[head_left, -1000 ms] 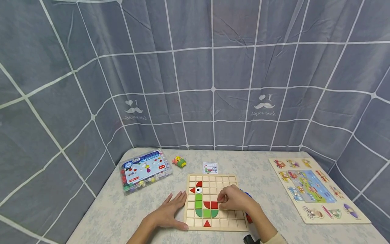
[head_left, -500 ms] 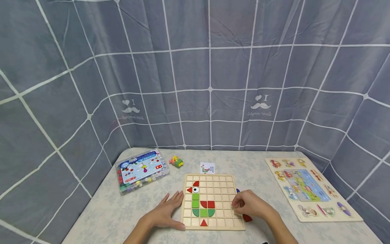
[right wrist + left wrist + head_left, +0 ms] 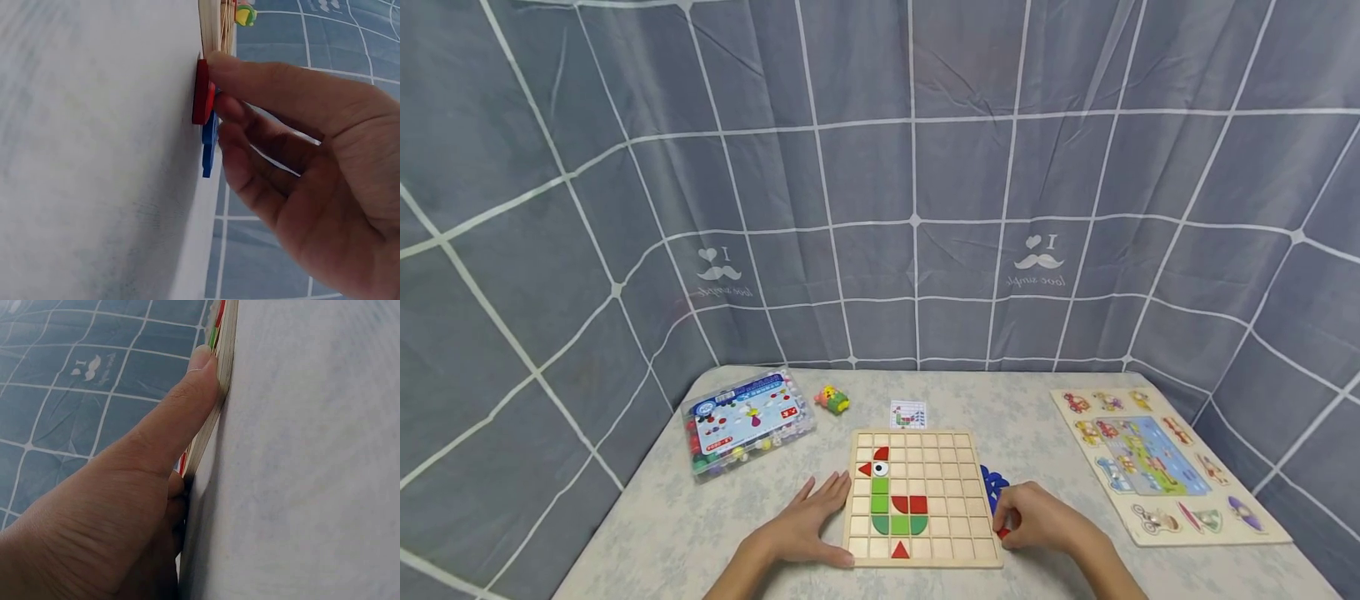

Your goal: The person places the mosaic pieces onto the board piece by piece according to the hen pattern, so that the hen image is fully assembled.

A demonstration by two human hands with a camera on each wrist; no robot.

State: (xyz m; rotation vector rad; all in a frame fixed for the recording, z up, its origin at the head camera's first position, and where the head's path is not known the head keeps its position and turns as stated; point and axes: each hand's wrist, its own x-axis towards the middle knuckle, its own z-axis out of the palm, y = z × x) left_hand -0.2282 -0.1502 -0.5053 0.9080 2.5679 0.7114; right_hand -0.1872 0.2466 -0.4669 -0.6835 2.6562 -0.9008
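Observation:
A wooden grid board [image 3: 943, 475] lies on the table, with red, green and eye-marked tiles forming a bird figure on its left half. My left hand [image 3: 801, 529] rests at the board's left edge, fingers spread; in the left wrist view the thumb [image 3: 187, 394] lies along the wooden rim. Just off the board's right edge, my right hand [image 3: 1041, 518] has thumb and fingertips on a red tile [image 3: 200, 94] low at the tabletop. Blue tiles [image 3: 992, 485] lie beside that hand, partly hidden by it.
A small pattern card [image 3: 908, 414] sits behind the board. To the left are a clear case of coloured beads [image 3: 752, 421] and a small toy figure [image 3: 832, 399]. A wooden picture puzzle [image 3: 1165, 467] lies at the right. A grey checked curtain [image 3: 917, 275] surrounds the table.
My right hand has moved from over the board, beside the red square tile, rightward to the red tile off its edge. The left hand keeps its place at the board.

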